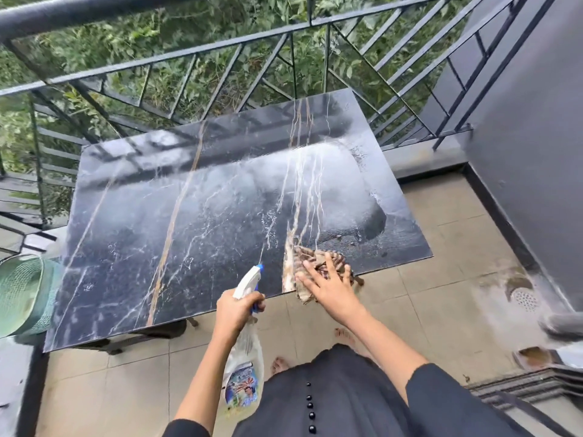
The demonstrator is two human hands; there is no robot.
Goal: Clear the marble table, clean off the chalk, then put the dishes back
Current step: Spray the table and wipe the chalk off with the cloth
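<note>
Marble table (132,234) bare of dishes, hazy white film across middle and far right. Left hand (235,310) clamped on spray bottle (244,357), nozzle aimed over top. Right hand (328,283) spread flat, fingers apart, pressing cloth (310,257) at near edge. We'd wet haze first, then wipe in long overlapping strokes toward ourselves, refolding cloth when loaded.

The person wears a black dress (331,402) with a row of small round black buttons (310,406) down the front. Both black sleeves (441,392) are pushed up, well back from each grip. The feet (280,364) have no shoes.
</note>
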